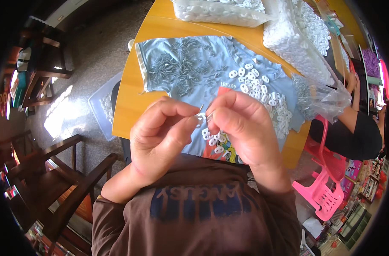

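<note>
My left hand [160,134] pinches a small white oval plastic piece with holes [200,121] between thumb and forefinger. A thin metal pin [201,108] stands up at those fingertips. Close beside it, my right hand [245,126] is closed in a pinch on a small metal piece [209,117], partly hidden by the fingers. Both hands are over a light blue T-shirt [222,47] spread on the table. Small metal pins [177,66] lie heaped on its left part. White oval pieces [256,85] are scattered on its right, and several more [215,140] lie under my hands.
The shirt covers part of a yellow wooden table [132,83]. Clear bags of white pieces [222,15] fill its far side, with a plastic bag [329,96] at the right. A pink chair [326,192] and another person's arm [352,121] are right; wooden chairs [70,170] stand left.
</note>
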`<move>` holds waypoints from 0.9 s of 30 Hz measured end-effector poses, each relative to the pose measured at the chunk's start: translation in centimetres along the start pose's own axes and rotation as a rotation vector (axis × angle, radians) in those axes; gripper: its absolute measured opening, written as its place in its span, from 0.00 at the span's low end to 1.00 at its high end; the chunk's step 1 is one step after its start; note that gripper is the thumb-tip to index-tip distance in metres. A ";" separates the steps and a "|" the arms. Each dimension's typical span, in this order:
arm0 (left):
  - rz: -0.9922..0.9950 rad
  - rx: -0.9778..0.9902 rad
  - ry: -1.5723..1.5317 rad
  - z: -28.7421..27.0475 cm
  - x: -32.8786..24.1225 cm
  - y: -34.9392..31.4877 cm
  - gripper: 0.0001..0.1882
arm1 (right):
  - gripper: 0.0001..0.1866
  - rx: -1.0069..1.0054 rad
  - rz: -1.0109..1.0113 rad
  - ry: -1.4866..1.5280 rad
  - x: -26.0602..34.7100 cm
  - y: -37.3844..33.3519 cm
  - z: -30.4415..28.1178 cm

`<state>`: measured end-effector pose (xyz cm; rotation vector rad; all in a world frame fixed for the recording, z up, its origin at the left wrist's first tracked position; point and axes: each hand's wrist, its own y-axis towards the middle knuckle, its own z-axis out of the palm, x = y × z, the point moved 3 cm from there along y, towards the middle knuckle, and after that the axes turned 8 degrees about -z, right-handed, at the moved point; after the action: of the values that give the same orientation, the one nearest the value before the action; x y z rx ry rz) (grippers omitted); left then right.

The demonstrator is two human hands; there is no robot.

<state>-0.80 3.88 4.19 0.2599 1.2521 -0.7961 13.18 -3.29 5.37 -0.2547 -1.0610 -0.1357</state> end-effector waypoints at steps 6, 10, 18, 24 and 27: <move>0.224 -0.038 0.315 1.0 -0.4 -0.1 0.09 | 0.10 0.009 0.043 -0.011 0.2 -0.7 -0.1; 0.385 -0.057 0.470 1.3 -0.7 -0.3 0.11 | 0.09 -0.009 0.029 -0.105 0.2 -1.1 -0.4; 0.601 -0.017 0.746 1.0 -1.0 0.1 0.12 | 0.07 0.035 -0.037 -0.422 -0.2 -1.1 -0.3; 0.321 -0.043 0.684 -0.3 0.7 0.6 0.08 | 0.06 0.182 -0.505 -1.125 0.3 0.0 -0.2; 0.174 -0.064 0.574 -1.0 1.5 0.7 0.05 | 0.06 0.153 -0.701 -1.378 -0.2 0.8 -0.5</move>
<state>-0.94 4.40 2.33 0.5643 1.7614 -0.5431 13.73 -2.70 4.86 0.2461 -2.4967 -0.5503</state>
